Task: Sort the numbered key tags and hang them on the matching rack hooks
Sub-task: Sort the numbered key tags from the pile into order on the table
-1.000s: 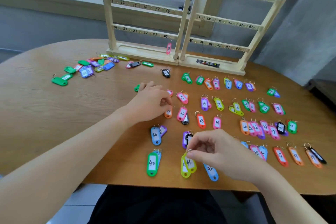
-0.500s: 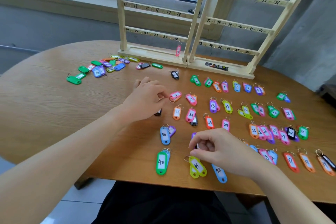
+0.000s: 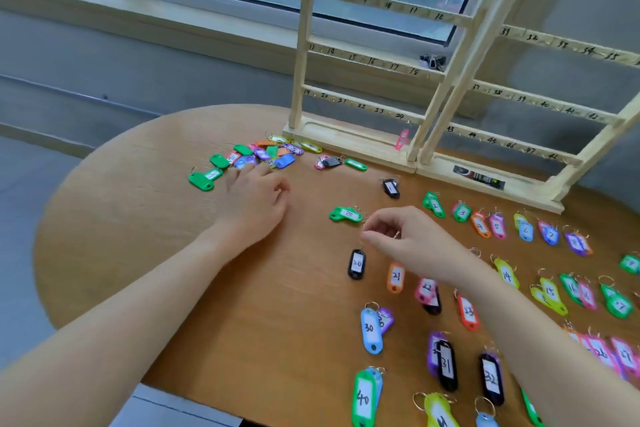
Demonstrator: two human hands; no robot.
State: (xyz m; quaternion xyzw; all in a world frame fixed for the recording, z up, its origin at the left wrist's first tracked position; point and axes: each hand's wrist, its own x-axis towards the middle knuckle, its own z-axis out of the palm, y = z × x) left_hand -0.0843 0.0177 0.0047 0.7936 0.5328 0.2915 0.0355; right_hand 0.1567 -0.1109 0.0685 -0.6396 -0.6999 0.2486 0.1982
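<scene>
One head-worn camera looks forward and down, close over the table. The rack stands toward one o'clock.

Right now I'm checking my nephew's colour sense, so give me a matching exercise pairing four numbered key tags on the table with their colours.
Tags:
1. tag 20
2. tag 21
3. tag 30
4. tag 40

Colours:
A. light blue
B. green
C. black
D. orange

Pairs: 1-C, 2-D, 3-A, 4-B
</scene>
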